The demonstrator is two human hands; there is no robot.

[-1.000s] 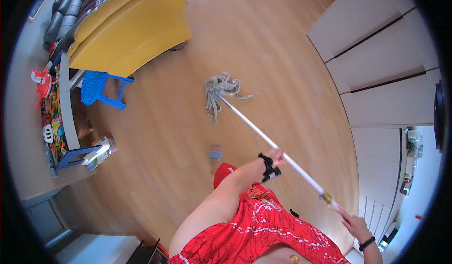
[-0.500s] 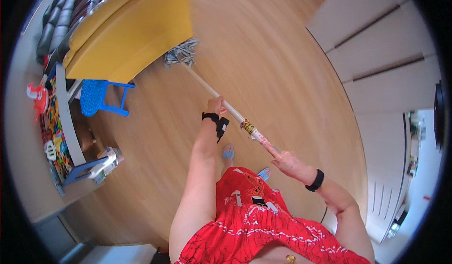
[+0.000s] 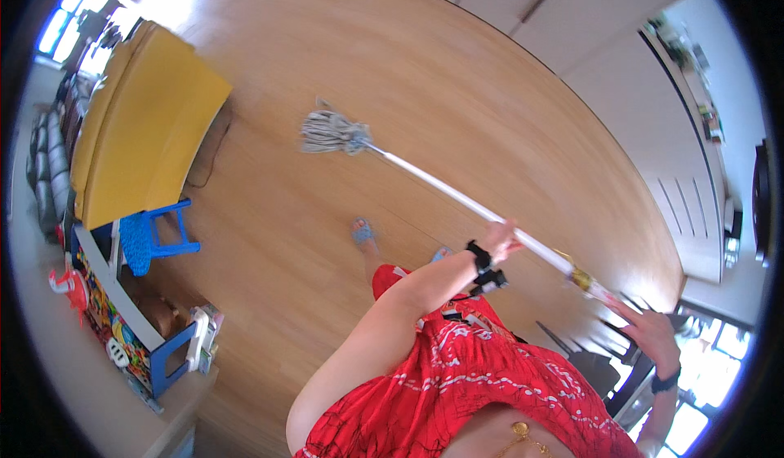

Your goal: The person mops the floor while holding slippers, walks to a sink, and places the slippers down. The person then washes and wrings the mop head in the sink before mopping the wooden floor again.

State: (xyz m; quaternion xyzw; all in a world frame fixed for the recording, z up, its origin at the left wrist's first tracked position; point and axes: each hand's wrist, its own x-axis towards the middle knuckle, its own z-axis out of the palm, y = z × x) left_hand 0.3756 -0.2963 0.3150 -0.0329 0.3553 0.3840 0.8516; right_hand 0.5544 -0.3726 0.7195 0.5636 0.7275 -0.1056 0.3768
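A string mop [image 3: 445, 187] slants across the view, its pale handle running from upper left to lower right. Its grey strands [image 3: 331, 131] lie spread on the wooden floor, out from the yellow sofa. My left hand [image 3: 501, 237], with a black strap and small device at the wrist, is wrapped round the handle about midway. Up at the handle's end, beyond a band of yellowish wrapping, my right hand [image 3: 651, 335] grips the shaft; a black band circles that wrist.
A yellow sofa [image 3: 147, 123] stands at left, with a blue plastic stool [image 3: 159, 242] beside it. Nearer is a table [image 3: 122, 291] holding colourful small pieces and a red spray bottle [image 3: 69, 288]. Pale cabinets [image 3: 588, 42] line the right. A dark chair [image 3: 592, 368] stands behind my right arm.
The mop head has come away from the sofa's edge onto open floor. Both hands have swung to the right with the handle, and the view has turned.
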